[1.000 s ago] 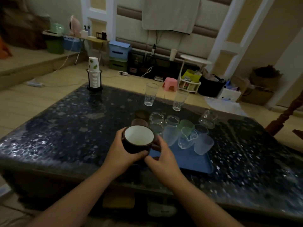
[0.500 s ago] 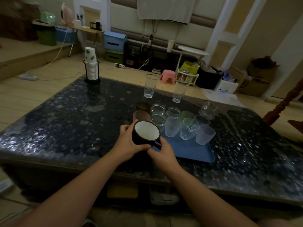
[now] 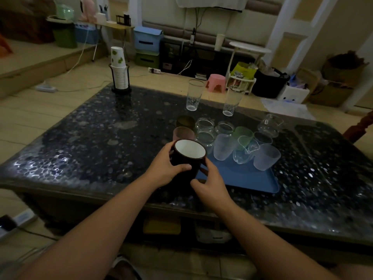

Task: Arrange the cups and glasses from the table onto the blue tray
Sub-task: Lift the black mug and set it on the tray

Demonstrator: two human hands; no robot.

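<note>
At centre frame, just left of the blue tray point(image 3: 252, 178), the dark mug point(image 3: 186, 158) stood upright, its white mouth facing up. The left hand point(image 3: 163, 168) gripped its side with curled fingers; the right hand point(image 3: 210, 182) pinched its handle.
</note>
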